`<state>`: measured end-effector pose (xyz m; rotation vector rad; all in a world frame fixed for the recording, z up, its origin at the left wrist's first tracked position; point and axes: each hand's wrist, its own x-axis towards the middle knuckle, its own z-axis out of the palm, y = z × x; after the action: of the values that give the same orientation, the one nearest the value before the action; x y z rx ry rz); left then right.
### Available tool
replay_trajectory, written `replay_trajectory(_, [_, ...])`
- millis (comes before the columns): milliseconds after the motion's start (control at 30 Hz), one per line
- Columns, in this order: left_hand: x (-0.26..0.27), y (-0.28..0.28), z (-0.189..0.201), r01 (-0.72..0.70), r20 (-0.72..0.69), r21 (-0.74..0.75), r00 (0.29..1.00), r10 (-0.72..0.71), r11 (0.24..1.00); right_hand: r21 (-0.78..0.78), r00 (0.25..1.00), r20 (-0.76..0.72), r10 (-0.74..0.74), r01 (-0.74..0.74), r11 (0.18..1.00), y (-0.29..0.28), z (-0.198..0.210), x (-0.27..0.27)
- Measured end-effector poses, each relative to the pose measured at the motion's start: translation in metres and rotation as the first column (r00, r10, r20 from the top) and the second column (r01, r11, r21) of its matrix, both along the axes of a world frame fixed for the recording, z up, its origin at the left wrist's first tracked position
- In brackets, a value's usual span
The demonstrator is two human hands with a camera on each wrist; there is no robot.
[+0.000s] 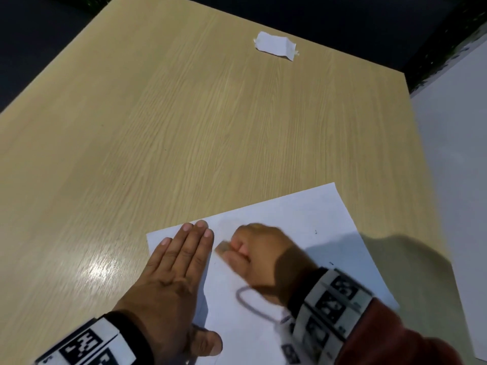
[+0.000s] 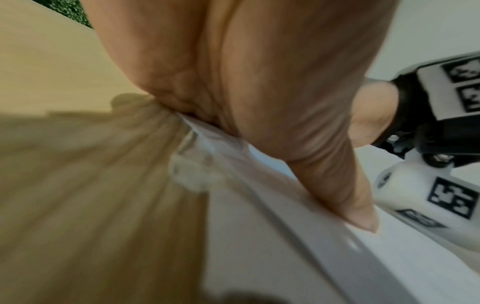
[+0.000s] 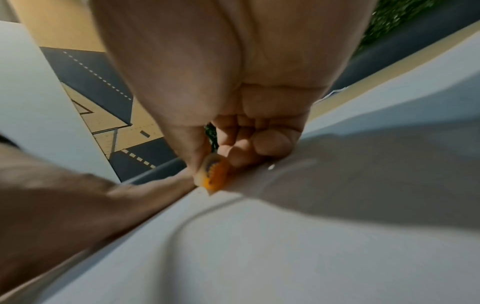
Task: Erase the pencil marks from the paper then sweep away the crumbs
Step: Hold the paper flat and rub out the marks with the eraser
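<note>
A white sheet of paper [image 1: 303, 227] lies at the near edge of the wooden table [image 1: 184, 114]. My left hand [image 1: 181, 248] lies flat with straight fingers on the sheet's left edge, pressing it down. My right hand [image 1: 253, 248] is curled and blurred just right of it, pinching a small orange-wrapped eraser [image 3: 214, 171] whose end touches the paper [image 3: 259, 257]. A grey looping pencil mark [image 1: 249, 302] curves below the right hand, partly hidden by the wrist. A faint smudge [image 1: 229, 223] shows above the knuckles. Tiny dark crumbs [image 1: 316, 231] lie on the sheet.
A small torn scrap of white paper [image 1: 275, 46] lies at the table's far side. A pale surface [image 1: 453, 167] adjoins the table on the right. Dark floor runs beyond the far edges.
</note>
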<state>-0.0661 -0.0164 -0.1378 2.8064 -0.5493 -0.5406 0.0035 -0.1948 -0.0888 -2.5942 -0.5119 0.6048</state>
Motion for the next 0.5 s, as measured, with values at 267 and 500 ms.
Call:
replay_trajectory(267, [-0.003,-0.002,-0.002,-0.010,0.063,-0.025,0.998,0.012,1.000,0.030,0.983,0.037,-0.178,0.177,0.984,-0.017,0.001,0.012])
replay_trajectory(500, [-0.004,-0.003,-0.002,-0.001,0.102,0.000,0.995,0.001,1.000,0.015,0.959,0.044,-0.280,0.280,0.960,-0.035,-0.004,0.030])
